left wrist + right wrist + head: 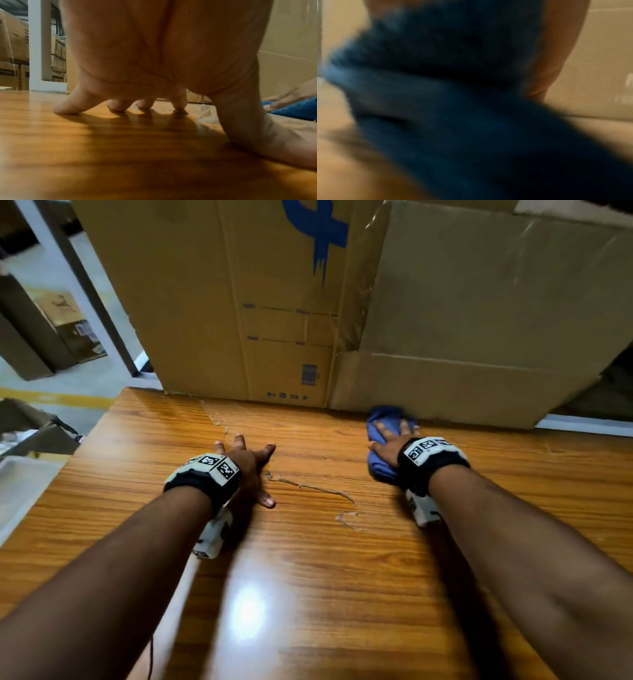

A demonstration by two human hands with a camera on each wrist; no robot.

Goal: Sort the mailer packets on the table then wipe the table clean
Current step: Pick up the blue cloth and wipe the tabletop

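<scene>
A crumpled blue cloth [382, 436] lies on the wooden table [308, 559] near its far edge, against the cardboard. My right hand [390, 434] presses flat on the cloth with its fingers spread. In the right wrist view the blue cloth [453, 108] fills the blurred frame beneath my palm. My left hand [250, 460] rests on the bare table at the middle, fingers spread, fingertips [118, 106] and thumb touching the wood, holding nothing. The blue cloth [295, 109] also shows at the right of the left wrist view. No mailer packets are in view.
Large flattened cardboard sheets [274, 302] stand along the table's far edge. Peeling tape strips [308, 486] mark the tabletop between my hands. Left of the table are a white bin [20, 491] and cardboard boxes [68, 326] on the floor.
</scene>
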